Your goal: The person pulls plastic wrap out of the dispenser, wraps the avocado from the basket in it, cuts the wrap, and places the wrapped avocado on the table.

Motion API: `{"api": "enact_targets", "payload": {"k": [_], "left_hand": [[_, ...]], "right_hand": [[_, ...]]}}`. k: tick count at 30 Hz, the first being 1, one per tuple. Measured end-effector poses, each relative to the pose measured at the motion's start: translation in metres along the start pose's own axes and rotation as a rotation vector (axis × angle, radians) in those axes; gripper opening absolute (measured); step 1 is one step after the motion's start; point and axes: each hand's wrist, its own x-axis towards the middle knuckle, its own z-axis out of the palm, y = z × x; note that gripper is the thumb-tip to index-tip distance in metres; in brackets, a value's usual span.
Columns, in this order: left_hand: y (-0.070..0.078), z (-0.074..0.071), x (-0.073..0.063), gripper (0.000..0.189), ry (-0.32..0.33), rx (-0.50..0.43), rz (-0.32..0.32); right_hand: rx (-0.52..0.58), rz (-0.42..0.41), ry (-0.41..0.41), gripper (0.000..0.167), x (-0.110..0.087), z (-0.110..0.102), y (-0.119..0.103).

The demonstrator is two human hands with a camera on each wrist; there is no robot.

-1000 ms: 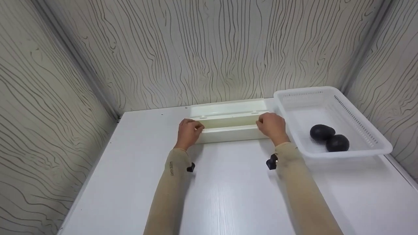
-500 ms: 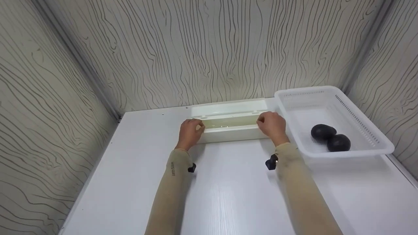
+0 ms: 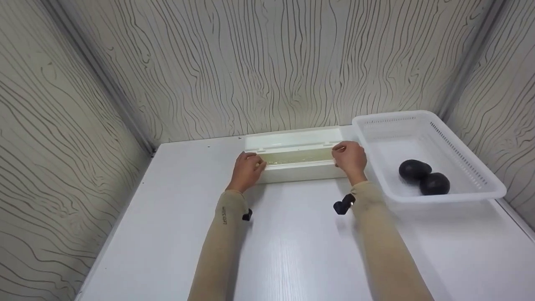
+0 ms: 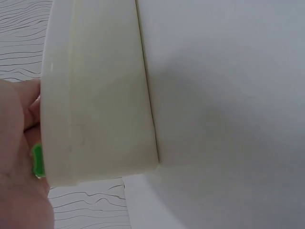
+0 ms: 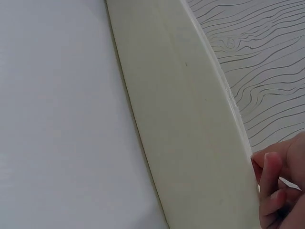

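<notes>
A long white box (image 3: pixel 299 172) stands at the back of the table, its hinged lid (image 3: pixel 292 138) tipped back toward the wall. Shiny glints of clear plastic film (image 3: pixel 288 159) show across its opening. At the box's left front corner, my left hand (image 3: pixel 246 170) pinches the film between thumb and fingers. My right hand (image 3: pixel 350 159) pinches at the right end of the opening, fingers curled. In the left wrist view, a small green piece (image 4: pixel 38 161) shows between the left hand and the box edge. The box front hides part of both hands' fingertips in the wrist views.
A white plastic basket (image 3: pixel 459 195) stands right of the box, close to my right hand, with two black rounded objects (image 3: pixel 424 177) inside. The patterned wall (image 3: pixel 271 67) rises right behind the box. The white table (image 3: pixel 288 242) stretches toward me.
Glints of film have appeared along the box's opening. My left hand has shifted slightly right, and my right hand has turned a little at its end. Box and basket stay put.
</notes>
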Motion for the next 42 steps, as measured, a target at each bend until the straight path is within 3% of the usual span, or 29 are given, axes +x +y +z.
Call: {"api": "enact_targets", "payload": {"k": [7, 13, 21, 27, 35, 42], "left_hand": [[0.0, -0.002, 0.001, 0.021, 0.018, 0.035, 0.073], [-0.002, -0.004, 0.002, 0.017, 0.055, 0.028, 0.092], [-0.003, -0.004, 0.002, 0.02, 0.064, 0.026, 0.106], [-0.004, -0.003, 0.001, 0.021, 0.06, 0.022, 0.111], [-0.005, -0.002, 0.003, 0.021, 0.049, 0.034, 0.091], [-0.004, -0.002, 0.002, 0.021, 0.069, 0.018, 0.106]], "right_hand": [[0.107, 0.067, 0.001, 0.022, 0.0, 0.004, -0.001], [0.217, 0.08, -0.004, 0.025, 0.001, 0.004, -0.001], [-0.003, -0.005, -0.069, 0.025, 0.002, 0.003, -0.003], [-0.107, -0.08, -0.119, 0.03, 0.004, 0.001, -0.005], [-0.233, -0.163, -0.036, 0.016, 0.007, 0.006, -0.002], [-0.245, -0.206, 0.036, 0.012, 0.009, 0.012, 0.0]]}}
